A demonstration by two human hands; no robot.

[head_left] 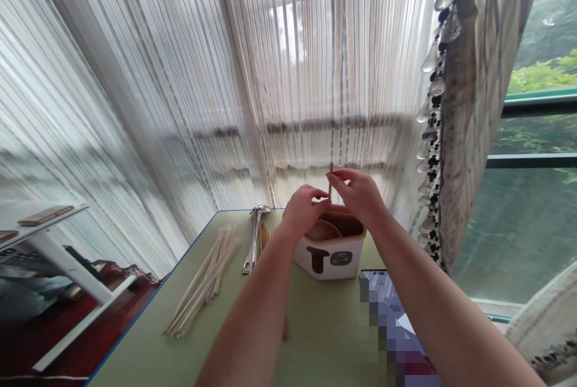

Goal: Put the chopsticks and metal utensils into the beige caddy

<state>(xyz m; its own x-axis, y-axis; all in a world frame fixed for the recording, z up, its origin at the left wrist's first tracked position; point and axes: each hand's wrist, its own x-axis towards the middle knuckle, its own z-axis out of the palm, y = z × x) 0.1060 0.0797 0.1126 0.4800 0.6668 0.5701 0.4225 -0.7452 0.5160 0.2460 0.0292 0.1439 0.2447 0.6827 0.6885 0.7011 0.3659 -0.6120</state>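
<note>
A slim brown chopstick (330,182) stands nearly upright above the utensil holder (331,261), a white box with a brown, divided inside. My right hand (356,191) pinches it near the top between thumb and fingertips. Lower down, my left hand (306,210) closes its fingers around the stick's lower part, just over the holder's rim. The stick's bottom end is hidden. Left of the holder, metal spoons (256,237) lie together, beside brown chopsticks (264,235) partly covered by my left forearm. Farther left is a loose bundle of pale chopsticks (205,282).
Everything stands on a green table (148,351) with a blue edge. A phone (381,291), partly blurred out, lies under my right forearm. Striped curtains (252,104) hang behind, and a white table (45,219) stands at the left.
</note>
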